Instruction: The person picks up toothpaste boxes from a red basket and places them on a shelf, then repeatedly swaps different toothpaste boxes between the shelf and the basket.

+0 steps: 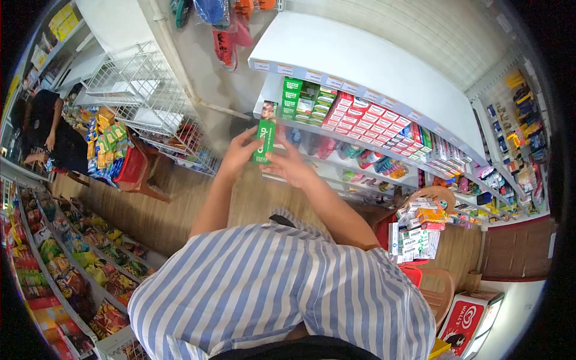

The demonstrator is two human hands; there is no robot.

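A long green toothpaste box [264, 141] stands upright between my two hands, in front of the shelf's left end. My left hand [239, 151] grips its left side, fingers closed along the edge. On its lower right side, the fingers and thumb of my right hand [292, 168] hold it too. Just beyond its top is a small brown-and-white pack [269, 110]. Stacks of green boxes [292, 99] stand on the shelf to the right, followed by rows of red-and-white boxes [366, 123].
A white shelf unit [360, 54] spans the right side, with packs on lower tiers. White Enzim boxes [416, 243] are piled on a chair at right. At left are a wire rack [129, 81], a red basket [129, 168] of packets, another person [51, 132] and snack shelves [66, 264].
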